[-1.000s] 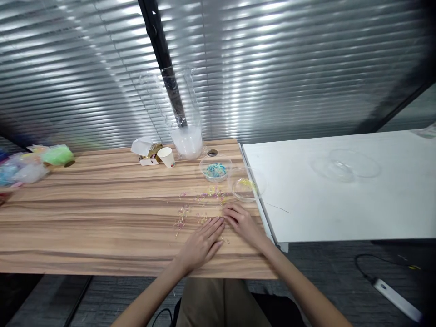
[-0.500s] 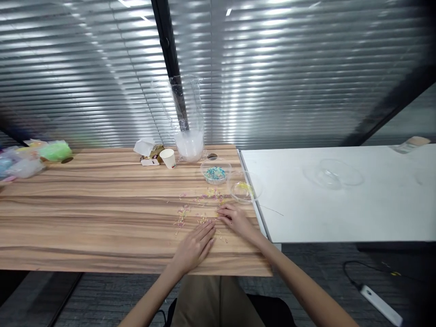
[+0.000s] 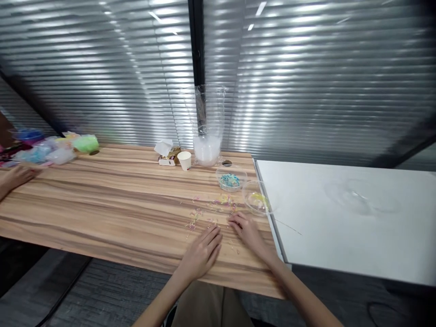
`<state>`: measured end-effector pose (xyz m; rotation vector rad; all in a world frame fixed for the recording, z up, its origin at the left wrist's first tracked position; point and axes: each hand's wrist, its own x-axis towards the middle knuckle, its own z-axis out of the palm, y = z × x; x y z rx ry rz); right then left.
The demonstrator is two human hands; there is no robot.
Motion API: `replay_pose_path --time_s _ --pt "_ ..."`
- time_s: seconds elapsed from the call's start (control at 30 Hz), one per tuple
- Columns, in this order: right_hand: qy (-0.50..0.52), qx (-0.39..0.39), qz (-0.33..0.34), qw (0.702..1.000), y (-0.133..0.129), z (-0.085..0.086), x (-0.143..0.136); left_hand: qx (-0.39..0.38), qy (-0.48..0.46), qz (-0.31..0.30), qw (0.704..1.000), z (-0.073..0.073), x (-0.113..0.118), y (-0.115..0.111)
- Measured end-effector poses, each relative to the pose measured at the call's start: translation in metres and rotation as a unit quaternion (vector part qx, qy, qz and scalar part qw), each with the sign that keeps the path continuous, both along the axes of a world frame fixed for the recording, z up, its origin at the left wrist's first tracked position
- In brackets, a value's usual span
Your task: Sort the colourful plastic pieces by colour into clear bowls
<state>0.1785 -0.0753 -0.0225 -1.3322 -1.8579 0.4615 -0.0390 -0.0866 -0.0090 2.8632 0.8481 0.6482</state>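
Note:
Small pink and yellow beads [image 3: 195, 217] lie scattered over the wooden table [image 3: 112, 204]. My left hand [image 3: 201, 250] rests on the wood just below them, palm down, fingers stretched out, with nothing visible in it. To its right, my right hand [image 3: 248, 232] touches the table beside the beads with thumb and fingertips drawn together; whatever is between them is too small to make out. Beyond the hands stands a clear bowl of blue beads [image 3: 230, 180]. A second clear bowl with yellow beads [image 3: 258, 200] sits near the table's right edge.
At the back are a tissue pack [image 3: 167, 159], a paper cup [image 3: 184, 161] and a clear bag with white contents [image 3: 207, 151]. Coloured bags [image 3: 61, 152] lie far left, near another person's hand [image 3: 19, 176]. A white table [image 3: 340, 236] adjoins on the right, holding clear lids [image 3: 361, 197].
The view has turned left, so the scene sits further right and another person's hand now shows at the left edge. My hands have stayed nearly in place on the table.

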Motion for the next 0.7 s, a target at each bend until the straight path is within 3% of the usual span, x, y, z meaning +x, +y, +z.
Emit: replay_pose_path --time_s 0.23,0.43,0.7 --pt "-0.010 0.047 0.013 0.999 -0.001 -0.018 -0.001 -0.014 0.015 0.006 1.000 0.004 0.000 0.000" --pt "-0.025 0.046 0.013 0.999 -0.003 -0.014 -0.001 -0.008 0.011 -0.021 1.000 0.002 -0.001 0.000" --pt "-0.014 0.024 -0.007 1.000 -0.003 -0.013 -0.001 -0.041 -0.014 0.014 0.999 0.002 -0.013 0.004"
